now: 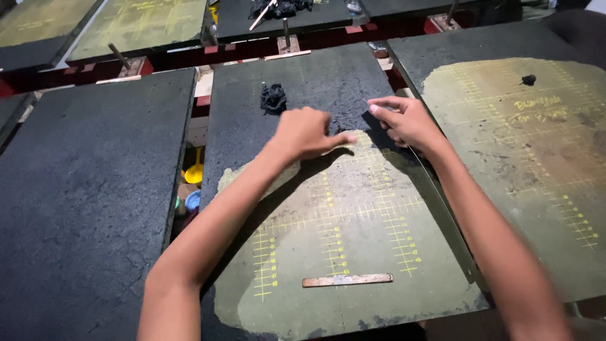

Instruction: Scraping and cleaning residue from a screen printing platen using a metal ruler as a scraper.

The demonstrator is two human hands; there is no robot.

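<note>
Where the black crust [328, 88] ends on the middle board [353, 252], both hands meet at its ragged edge, about halfway up the board. That black layer covers the far half of the board; the near half is bare olive green with yellow ruled lines. The left hand [307, 132] lies knuckles up on the edge of the crust, its fingers curled in and the thumb stretched toward the right, the tip pressed on the surface; whether it has any of the layer pinched I cannot tell. The right hand [404, 120] sits just beside it, apart by a small gap, with thumb and forefinger closed together at the tips over the dark edge, the other fingers folded below; what, if anything, is caught between them is too small to see.

A crumpled black lump [274, 98] rests on the crust just beyond the left hand. Near the front of the board lies a thin wooden strip [347, 280], flat and almost level.

Left of this board is a second one [88, 189], black all over and cracked. On the right, a third board [524, 158] shows a large bare green patch with yellow lines and a tiny black scrap [529, 79]. In the gap between the left and middle boards, a yellow object [194, 170] shows below.
</note>
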